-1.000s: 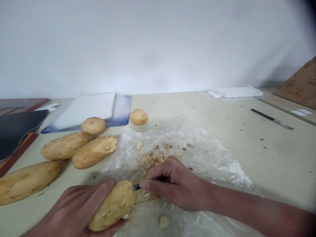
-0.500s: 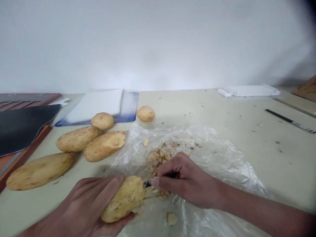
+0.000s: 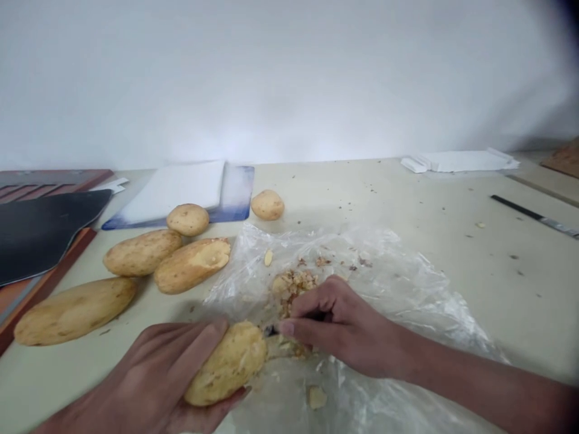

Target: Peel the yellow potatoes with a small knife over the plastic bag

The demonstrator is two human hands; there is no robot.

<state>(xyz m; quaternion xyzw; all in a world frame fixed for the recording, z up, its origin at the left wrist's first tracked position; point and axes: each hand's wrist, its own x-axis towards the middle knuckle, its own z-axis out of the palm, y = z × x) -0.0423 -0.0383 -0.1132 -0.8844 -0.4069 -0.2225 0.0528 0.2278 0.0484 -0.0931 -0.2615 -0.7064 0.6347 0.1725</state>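
table (image 3: 407, 199) | 5 potatoes (image 3: 75, 310) L | plastic sheet (image 3: 407, 289) ctr | mat (image 3: 235, 193) back-L | papers (image 3: 461, 161) back-R

1. Looking like a makeshift food-prep spot on a plain bench (image 3: 362, 193), prob. a workshop, not a fitted kitchen.
2. Food side: whole potatoes (image 3: 142, 253) lying at 10 o'clock, peelings (image 3: 296, 283) piling on a plastic sheet (image 3: 407, 283) at centre, small blade (image 3: 270, 330) working a half-peeled potato (image 3: 226, 364) at 6.
3. White cutting board (image 3: 181, 187) sitting at 11.
4. Workshop side: wood boards (image 3: 45, 283) w/ dark sheet (image 3: 40, 232) lying at 9, metal strip (image 3: 534, 215) at 3, bare white wall (image 3: 289, 78) running behind.
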